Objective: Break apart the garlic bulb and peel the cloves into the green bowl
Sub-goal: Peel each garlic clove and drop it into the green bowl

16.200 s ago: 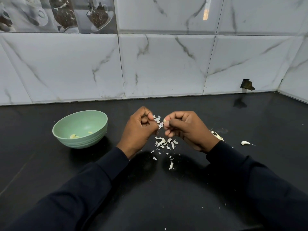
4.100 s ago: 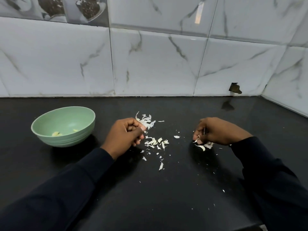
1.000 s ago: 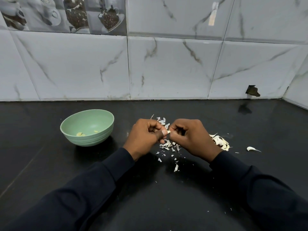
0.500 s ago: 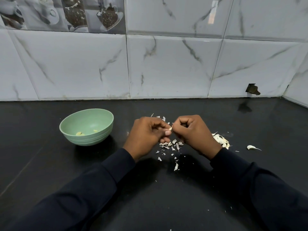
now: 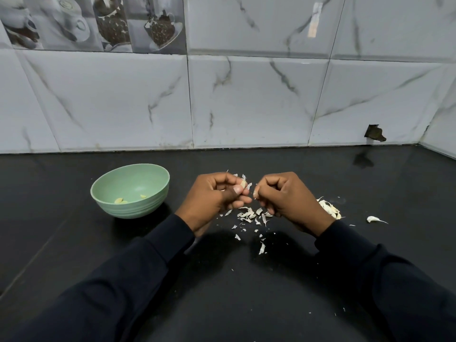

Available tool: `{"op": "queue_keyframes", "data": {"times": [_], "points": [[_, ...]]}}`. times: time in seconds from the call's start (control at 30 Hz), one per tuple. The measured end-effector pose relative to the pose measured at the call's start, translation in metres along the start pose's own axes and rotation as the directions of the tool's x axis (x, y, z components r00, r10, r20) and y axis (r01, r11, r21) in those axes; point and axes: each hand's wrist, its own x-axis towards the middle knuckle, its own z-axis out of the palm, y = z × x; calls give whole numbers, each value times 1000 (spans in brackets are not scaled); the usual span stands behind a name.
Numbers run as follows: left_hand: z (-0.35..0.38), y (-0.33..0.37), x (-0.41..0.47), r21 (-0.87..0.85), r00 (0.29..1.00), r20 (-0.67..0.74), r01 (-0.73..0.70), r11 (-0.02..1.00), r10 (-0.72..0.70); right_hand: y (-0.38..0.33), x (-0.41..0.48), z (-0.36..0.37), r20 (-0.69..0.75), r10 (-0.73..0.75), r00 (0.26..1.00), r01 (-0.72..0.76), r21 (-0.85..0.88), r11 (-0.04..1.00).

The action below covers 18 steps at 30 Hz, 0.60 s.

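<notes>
My left hand (image 5: 214, 196) pinches a small garlic clove (image 5: 243, 184) between thumb and fingers, just above the black counter. My right hand (image 5: 286, 196) is curled close beside it, a little apart, with a pale scrap of skin (image 5: 255, 193) at its thumb tip. The green bowl (image 5: 158, 176) stands to the left of my left hand and holds three peeled cloves (image 5: 121, 201). A heap of garlic cloves and skins (image 5: 329, 209) lies behind my right wrist, partly hidden by it.
White skin flakes (image 5: 249, 214) litter the counter below and between my hands. One loose clove (image 5: 373, 219) lies far right. The marble-tiled wall (image 5: 246, 102) closes the back, and a side wall meets it at the right corner.
My hands, joined on the clove half a second ago, have drawn slightly apart; the clove stays in my left hand. Four seconds ago my right hand was at the heap on the right.
</notes>
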Motion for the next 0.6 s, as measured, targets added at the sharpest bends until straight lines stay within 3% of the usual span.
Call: {"op": "queue_keyframes", "data": {"times": [0.13,0.23,0.43,0.6], "points": [[-4,-6,1,-1,997,-42,64,998,-64,2,3,-5,95,77,992,-73,-47,996],[-1,-6,2,77,999,-51,14,997,-10,4,2,-9,116,19,993,-3,-132,991],[5,-2,0,326,991,-43,-107,939,127,3,1,-10,89,-36,995,37,-13,999],[-1,-8,2,514,978,-32,-159,843,204,1,-1,-11,115,-123,986,146,-215,966]]}}
